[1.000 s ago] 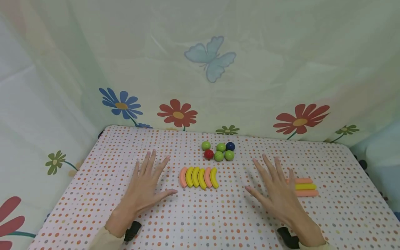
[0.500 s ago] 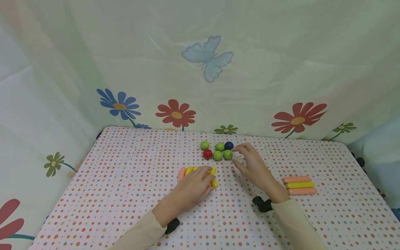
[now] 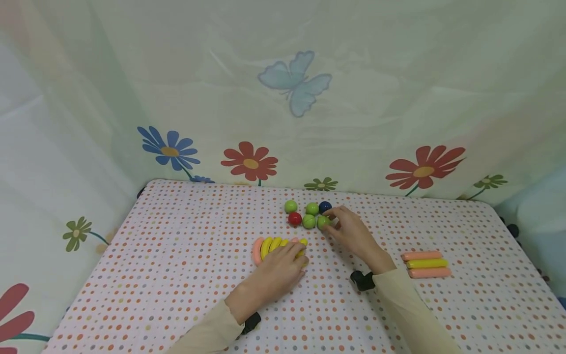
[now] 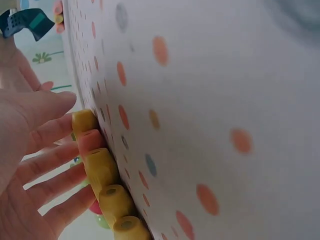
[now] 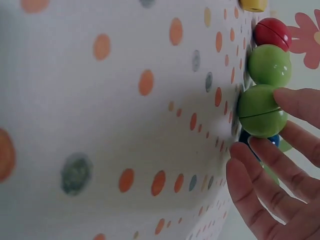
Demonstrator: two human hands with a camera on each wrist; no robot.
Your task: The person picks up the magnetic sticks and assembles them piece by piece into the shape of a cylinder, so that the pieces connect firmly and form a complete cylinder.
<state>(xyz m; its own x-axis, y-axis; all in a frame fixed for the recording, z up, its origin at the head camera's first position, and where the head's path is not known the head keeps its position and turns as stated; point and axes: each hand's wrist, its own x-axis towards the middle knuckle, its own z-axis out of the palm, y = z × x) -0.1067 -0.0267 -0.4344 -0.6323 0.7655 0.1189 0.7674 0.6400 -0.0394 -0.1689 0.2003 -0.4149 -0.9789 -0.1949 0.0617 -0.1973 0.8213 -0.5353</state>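
Two bare hands at work on a dotted table (image 3: pixel 190 246), as I follow a person's reach from a distance. The right hand (image 3: pixel 353 236) has thumb and forefinger bent to either side of a glossy green ball (image 5: pixel 260 112) in what looks like a light pinch, the other fingers fanned beyond it. The ball rests on the table at the near right corner of its cluster, where, I judge, an outer spot gives the fingers room to come in from the side.

Touching or close by are the blue ball (image 3: pixel 325 206), the red ball (image 3: pixel 294 219) and other green balls (image 3: pixel 290 206); huddled so, they likely check one another's roll.

The left hand (image 3: pixel 280 270) spreads wide, its straight fingers lying across the right part of a row of curved pieces (image 3: pixel 267 248), yellow and salmon. The thumb sits beside the yellow end piece (image 4: pixel 84 119); whether it grips, I cannot tell. Their matching bends probably explain the snug nesting.

Well apart, at the person's right, three straight sticks (image 3: pixel 427 264) lie parallel, perhaps grouped by shape.
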